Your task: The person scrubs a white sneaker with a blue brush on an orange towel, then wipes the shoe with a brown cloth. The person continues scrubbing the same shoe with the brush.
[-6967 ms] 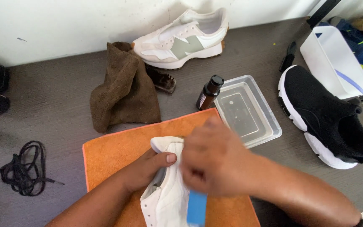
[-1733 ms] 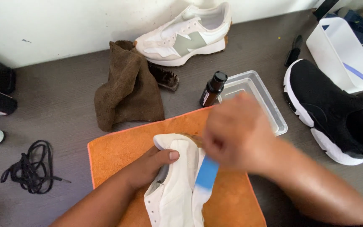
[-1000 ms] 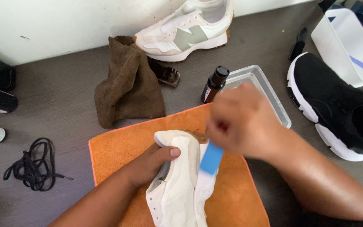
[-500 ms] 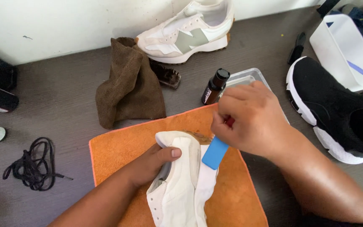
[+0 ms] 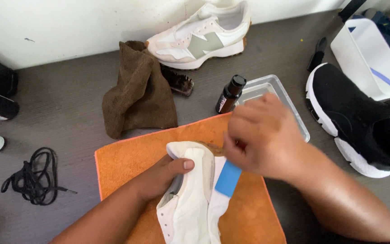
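Observation:
My left hand (image 5: pixel 161 177) grips a white sneaker (image 5: pixel 190 199) that lies on an orange cloth (image 5: pixel 127 158), thumb pressed on its side near the toe. My right hand (image 5: pixel 262 135) is closed around a brush with a blue handle (image 5: pixel 228 178), held against the sneaker's sole edge. The brush head is hidden under my fingers.
A brown cloth (image 5: pixel 138 97) and a small dark brush (image 5: pixel 177 82) lie behind the orange one. A dark bottle (image 5: pixel 229 95) stands beside a clear plastic tray (image 5: pixel 276 97). Another white sneaker (image 5: pixel 201 38) sits by the wall, a black shoe (image 5: pixel 357 122) and white bin (image 5: pixel 369 58) at right, black laces (image 5: pixel 32 176) at left.
My right hand has worked the blue-handled brush back and forth along the sneaker's edge. The left hand has kept the same hold on the shoe.

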